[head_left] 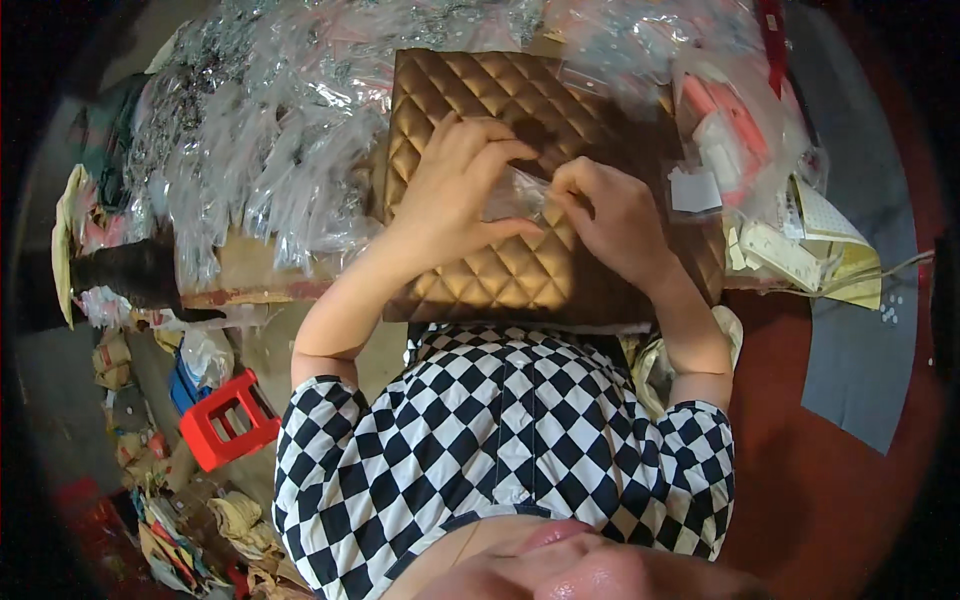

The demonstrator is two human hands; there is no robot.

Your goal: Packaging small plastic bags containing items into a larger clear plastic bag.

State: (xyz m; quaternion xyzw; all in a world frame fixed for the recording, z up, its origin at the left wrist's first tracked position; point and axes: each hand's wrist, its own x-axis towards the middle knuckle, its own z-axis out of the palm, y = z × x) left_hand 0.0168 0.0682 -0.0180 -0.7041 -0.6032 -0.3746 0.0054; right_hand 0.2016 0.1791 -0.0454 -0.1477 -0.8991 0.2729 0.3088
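Pouch (pixel 517 195), small and of clear plastic, sits between the two hands above the quilted bronze pad (pixel 480 270), roughly at the pad's centre. Its long axis appears to run left to right, from one hand to the other; its contents cannot be made out.

The left hand (pixel 455 185) grips the pouch's left end, thumb underneath and fingers curled over the top. The right hand (pixel 610 215) pinches the right end between thumb and forefinger. Both hands are closed on the pouch, neither is released, and neither is nearer to it than the other. The pouch lies directly ahead of the person's chest, forearms converging on it from the lower edge.

The quilted bronze pad rests on a cluttered worktable (pixel 250 270). A heap of empty clear bags (pixel 260 140) lies to the left of the pad and behind it. To the right sit a bag of red and white parts (pixel 725 130) and a stack of papers (pixel 820 245). A red plastic stool (pixel 228 420) stands on the floor at lower left.
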